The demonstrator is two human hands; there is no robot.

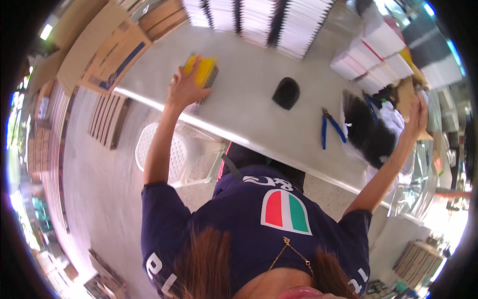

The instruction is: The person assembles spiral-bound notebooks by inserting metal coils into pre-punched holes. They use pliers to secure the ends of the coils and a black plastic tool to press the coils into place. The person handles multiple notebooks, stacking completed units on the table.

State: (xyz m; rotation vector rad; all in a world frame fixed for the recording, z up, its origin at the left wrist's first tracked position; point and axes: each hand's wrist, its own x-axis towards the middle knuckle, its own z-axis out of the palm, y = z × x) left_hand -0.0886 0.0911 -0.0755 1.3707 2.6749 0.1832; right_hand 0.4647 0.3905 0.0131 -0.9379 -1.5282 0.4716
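My left hand (pixel 185 89) lies over a small stack of spiral-bound notebooks with a yellow cover (pixel 205 72) near the table's left end. Its fingers are spread across the cover, and the thumb reaches out to the right. At the far right, my right hand (pixel 416 119) is stretched out beside a brown cardboard piece (pixel 404 99). Its fingers are extended; whether they touch the cardboard I cannot tell. Close to that arm lie a heap of black binding spirals (pixel 368 132) and blue-handled pliers (pixel 332 127). A second blue-handled tool (pixel 371 105) is partly covered.
A dark rounded pad (pixel 286 93) rests mid-table (pixel 244 107). Tall stacks of spiral-bound books (pixel 303 25) line the far edge, with white paper stacks (pixel 371 55) at the right. An open cardboard box (pixel 112 55) stands at the left, and a white plastic stool (pixel 174 154) below the table.
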